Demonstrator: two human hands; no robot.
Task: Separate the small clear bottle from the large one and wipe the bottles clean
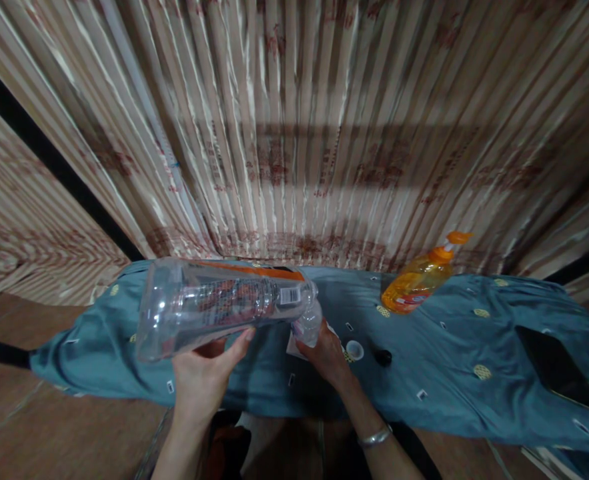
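Note:
My left hand (pixel 204 370) is closed round the underside of a large clear plastic bottle (pixel 214 307) with a printed label and an orange band. The bottle lies nearly level in the air, its neck toward the right. My right hand (pixel 327 357) is closed on a small clear plastic bottle (pixel 308 323), tilted just under the large bottle's neck. The two mouths seem to meet, but I cannot tell whether they touch. No liquid can be made out in either. Beside my right hand are a white round cap (pixel 355 350) and a small black piece (pixel 383 358) on the cloth.
An orange pump bottle (pixel 417 283) with yellow-orange liquid stands at the back right of the blue-green cloth (pixel 444 347). A dark phone (pixel 557 367) lies at the right. Behind hangs a striped curtain (pixel 294 133). Something white and flat (pixel 297 348) lies below the small bottle.

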